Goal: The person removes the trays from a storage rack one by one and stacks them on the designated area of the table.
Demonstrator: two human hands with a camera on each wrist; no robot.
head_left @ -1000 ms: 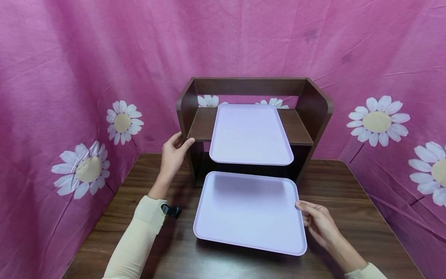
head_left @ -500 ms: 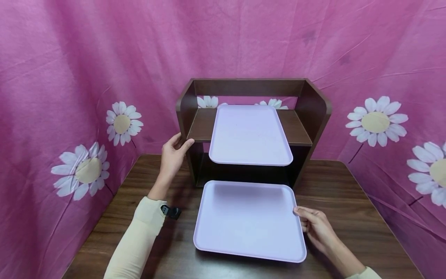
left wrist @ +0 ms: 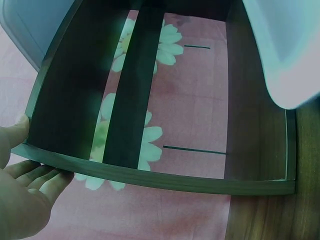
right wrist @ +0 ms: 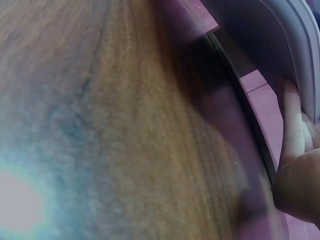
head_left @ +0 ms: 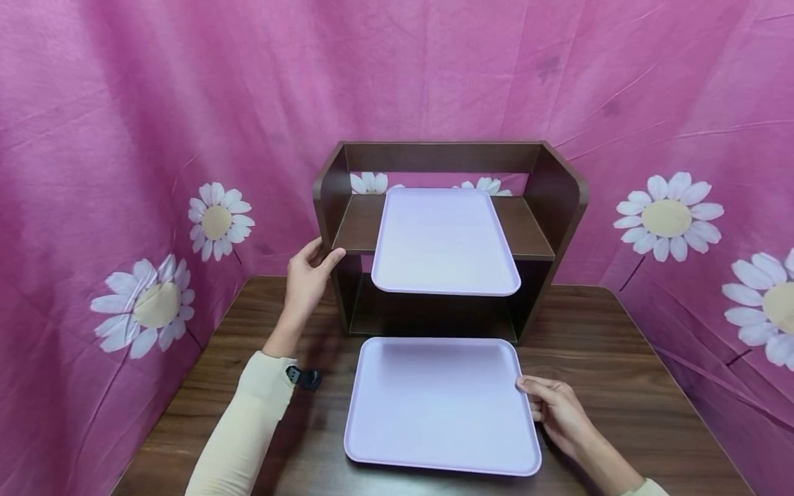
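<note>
lower tray | shifted toward the person | right hand moved with it

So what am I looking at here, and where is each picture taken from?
There is no machine, just a person's two bare hands. The wide picture comes from a camera on the head; the other two come from cameras worn on the wrists. The left hand grips the left side of a brown shelf unit standing on a wooden table. The right hand holds the lower lilac tray by its right edge; whether that touches the table is unclear. The upper lilac tray sits on the shelf, jutting out frontward.
</note>
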